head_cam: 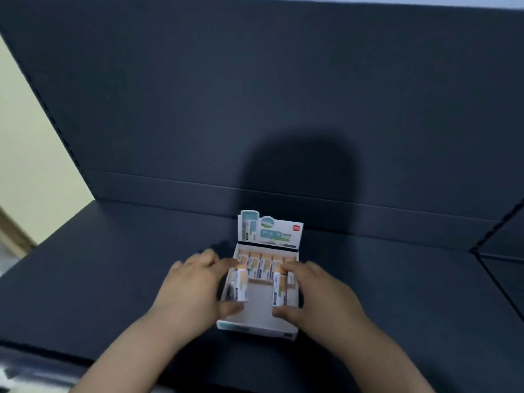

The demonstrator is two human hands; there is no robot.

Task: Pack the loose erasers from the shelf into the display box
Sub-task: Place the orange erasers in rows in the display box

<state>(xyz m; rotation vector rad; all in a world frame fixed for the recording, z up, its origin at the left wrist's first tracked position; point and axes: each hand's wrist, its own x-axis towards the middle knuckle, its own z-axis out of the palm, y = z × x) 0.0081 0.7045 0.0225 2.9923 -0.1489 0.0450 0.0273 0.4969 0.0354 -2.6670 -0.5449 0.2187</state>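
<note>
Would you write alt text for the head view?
The left hand and right hand each hold an eraser inside the display box on a dark shelf. A row of erasers lines its back, below the upright lid.

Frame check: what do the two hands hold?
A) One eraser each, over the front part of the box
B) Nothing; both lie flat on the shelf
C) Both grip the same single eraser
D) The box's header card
A: the left hand pinches the left eraser and the right hand pinches the right eraser, both inside the display box in front of the filled back row.
</note>
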